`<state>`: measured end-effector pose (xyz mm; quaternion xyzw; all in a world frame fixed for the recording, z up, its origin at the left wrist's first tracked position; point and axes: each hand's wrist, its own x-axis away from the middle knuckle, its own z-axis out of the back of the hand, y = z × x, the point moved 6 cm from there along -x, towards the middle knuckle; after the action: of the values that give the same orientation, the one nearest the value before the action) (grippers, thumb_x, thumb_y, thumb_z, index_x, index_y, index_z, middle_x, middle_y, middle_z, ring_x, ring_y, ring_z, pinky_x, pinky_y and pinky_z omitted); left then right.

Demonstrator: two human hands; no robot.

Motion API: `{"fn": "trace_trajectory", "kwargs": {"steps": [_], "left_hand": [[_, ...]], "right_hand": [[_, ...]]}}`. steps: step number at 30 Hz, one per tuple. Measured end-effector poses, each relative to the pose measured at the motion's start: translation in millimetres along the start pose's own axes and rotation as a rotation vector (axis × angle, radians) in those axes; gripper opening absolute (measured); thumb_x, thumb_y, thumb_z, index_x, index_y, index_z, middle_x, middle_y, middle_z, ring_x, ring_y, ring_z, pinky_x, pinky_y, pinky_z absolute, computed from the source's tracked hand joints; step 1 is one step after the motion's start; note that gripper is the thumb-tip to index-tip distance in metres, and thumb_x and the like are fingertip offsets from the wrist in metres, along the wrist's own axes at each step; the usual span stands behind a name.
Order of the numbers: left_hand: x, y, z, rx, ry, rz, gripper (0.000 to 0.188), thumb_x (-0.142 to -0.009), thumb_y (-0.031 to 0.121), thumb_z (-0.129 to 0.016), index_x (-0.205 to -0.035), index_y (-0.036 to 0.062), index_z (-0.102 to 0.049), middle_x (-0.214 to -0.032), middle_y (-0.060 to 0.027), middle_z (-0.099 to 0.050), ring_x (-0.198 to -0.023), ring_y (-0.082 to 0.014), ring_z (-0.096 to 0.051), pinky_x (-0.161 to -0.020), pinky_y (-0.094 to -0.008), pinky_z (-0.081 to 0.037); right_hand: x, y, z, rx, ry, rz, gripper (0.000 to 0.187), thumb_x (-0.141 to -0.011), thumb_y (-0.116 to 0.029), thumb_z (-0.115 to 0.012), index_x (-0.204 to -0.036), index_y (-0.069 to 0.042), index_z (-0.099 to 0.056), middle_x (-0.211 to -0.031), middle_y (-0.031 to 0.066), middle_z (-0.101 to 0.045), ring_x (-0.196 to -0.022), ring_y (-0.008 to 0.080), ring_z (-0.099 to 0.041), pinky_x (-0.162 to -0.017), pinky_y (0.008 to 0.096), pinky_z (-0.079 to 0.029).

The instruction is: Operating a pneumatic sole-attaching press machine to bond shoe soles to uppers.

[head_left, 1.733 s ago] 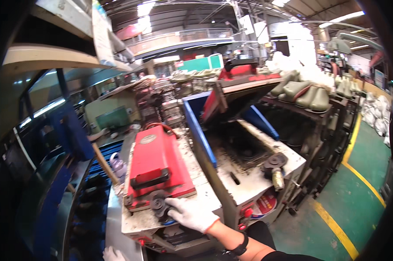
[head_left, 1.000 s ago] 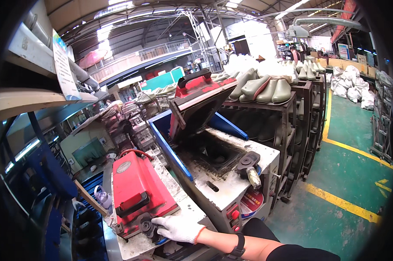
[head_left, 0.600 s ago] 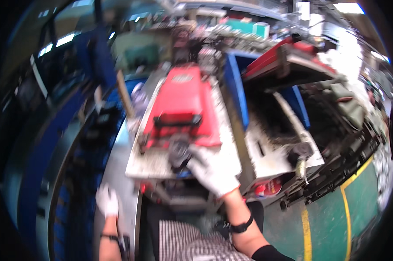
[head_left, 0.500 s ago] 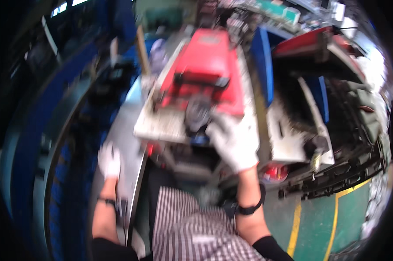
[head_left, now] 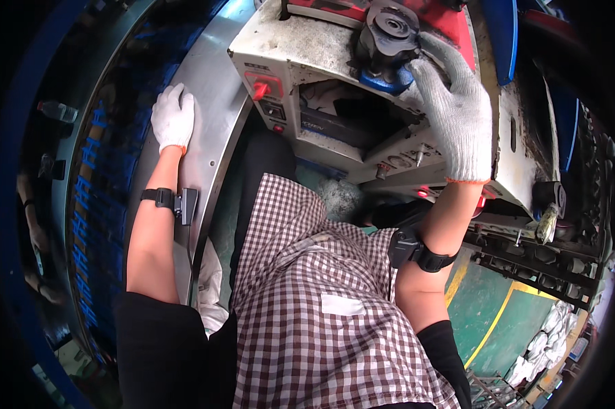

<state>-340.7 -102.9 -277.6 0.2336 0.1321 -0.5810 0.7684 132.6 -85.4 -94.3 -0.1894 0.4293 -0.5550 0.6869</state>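
My right hand (head_left: 458, 109), in a white knit glove, reaches up to the machine's front. Its thumb and fingers close on the right edge of a dark grey part with a round ringed top (head_left: 393, 26). A blue base (head_left: 387, 80) shows beneath that part. Some fingertips are hidden behind it. My left hand (head_left: 172, 118), gloved likewise, rests flat on a bare metal bench (head_left: 202, 92) with its fingers stretched out and holding nothing. The white machine (head_left: 270, 37) bears a red rotary switch (head_left: 261, 89) on its front panel.
Left of the bench runs a dark rack with blue pieces (head_left: 89, 163). A dark opening (head_left: 348, 112) sits in the machine's front. At right stand a blue panel (head_left: 501, 41) and a black metal rack (head_left: 525, 262) over green floor (head_left: 505, 327). White cloths (head_left: 542, 341) lie in a heap.
The view has tilted down, so the machine sits higher in the picture and its red top is mostly cut off. My right hand stays at the dark grey part; my left stays on the bench.
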Motion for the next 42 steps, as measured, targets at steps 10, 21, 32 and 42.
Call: {"fn": "trace_trajectory", "kwargs": {"steps": [10,21,32,42], "left_hand": [[8,-34,14,0.074,0.155,0.229,0.052,-0.094,0.037,-0.068,-0.14,0.0136,-0.066,-0.149,-0.0172,-0.06,-0.137,-0.0384,-0.054,-0.117,-0.0493,-0.04],[130,-317,151,0.334,0.803,1.517,0.094,-0.082,0.059,-0.083,-0.149,-0.0001,-0.054,-0.149,-0.0258,-0.057,-0.133,-0.0407,-0.061,-0.115,-0.0528,-0.047],[120,-432,40,1.486,0.296,1.415,0.084,-0.086,0.056,-0.074,-0.151,0.0083,-0.051,-0.157,-0.0136,-0.053,-0.14,-0.0357,-0.051,-0.121,-0.0519,-0.039],[155,-285,127,1.74,0.304,1.345,0.086,-0.087,0.038,-0.076,-0.157,0.0022,-0.04,-0.156,-0.0217,-0.052,-0.144,-0.0409,-0.049,-0.124,-0.0569,-0.037]], "right_hand": [[0,-4,-2,-0.083,-0.029,0.035,0.038,-0.102,-0.013,-0.068,-0.138,-0.002,-0.067,-0.107,0.0134,-0.079,-0.079,0.0103,-0.073,-0.077,0.0287,-0.058],[-5,4,7,-0.009,-0.095,0.021,0.042,-0.108,-0.01,-0.059,-0.148,0.0,-0.06,-0.137,0.0079,-0.069,-0.12,0.0135,-0.063,-0.103,0.0272,-0.048],[0,-5,28,0.101,-0.032,-0.086,0.044,-0.096,-0.026,-0.075,-0.136,-0.009,-0.07,-0.109,0.0141,-0.076,-0.096,0.0271,-0.072,-0.09,0.0394,-0.056],[-1,-10,27,0.136,-0.013,0.014,0.042,-0.096,-0.021,-0.07,-0.135,-0.007,-0.069,-0.117,0.0185,-0.077,-0.099,0.0353,-0.076,-0.09,0.0417,-0.058]]}}
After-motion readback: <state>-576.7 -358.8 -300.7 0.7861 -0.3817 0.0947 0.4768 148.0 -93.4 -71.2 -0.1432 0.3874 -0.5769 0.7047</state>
